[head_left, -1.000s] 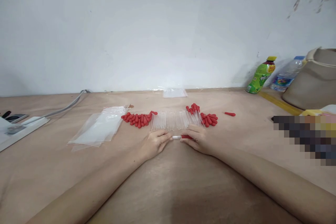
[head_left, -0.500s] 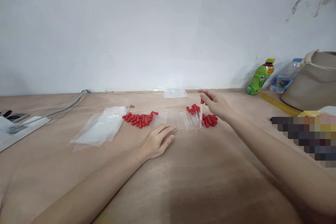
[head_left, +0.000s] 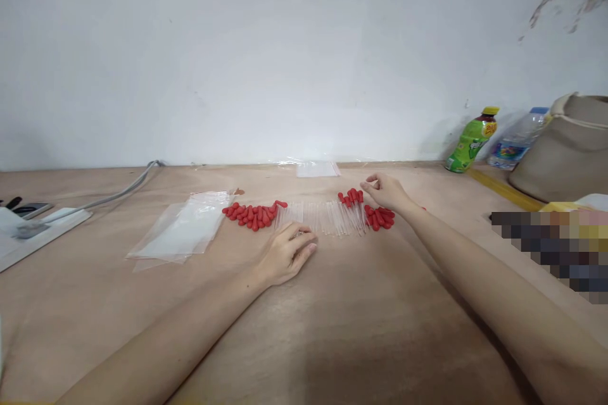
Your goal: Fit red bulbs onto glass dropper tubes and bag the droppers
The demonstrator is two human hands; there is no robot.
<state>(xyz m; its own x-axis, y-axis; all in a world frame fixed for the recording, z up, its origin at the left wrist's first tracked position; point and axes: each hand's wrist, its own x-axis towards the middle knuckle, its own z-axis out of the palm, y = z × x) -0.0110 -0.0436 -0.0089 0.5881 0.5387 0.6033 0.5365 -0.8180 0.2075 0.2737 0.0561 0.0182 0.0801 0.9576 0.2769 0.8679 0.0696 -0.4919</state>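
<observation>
L hand point(head_left: 289, 253) half open, R hand point(head_left: 384, 190) fingers slightly apart, no hold seen; few tubes point(head_left: 346, 220) w/ bulbs point(head_left: 354, 195) on, most bare.

"What sort of place was it?"

"A plain work table against a scuffed white wall point(head_left: 285, 63); home or small workshop, I couldn't tell."

"What showed that?"

"Red bulbs point(head_left: 254, 215), clear tubes point(head_left: 325, 218) and plastic bags point(head_left: 180, 231) lay grouped on the brown tabletop point(head_left: 266, 342). A green drink bottle point(head_left: 470, 142) stood near a beige bucket point(head_left: 560, 152)."
</observation>
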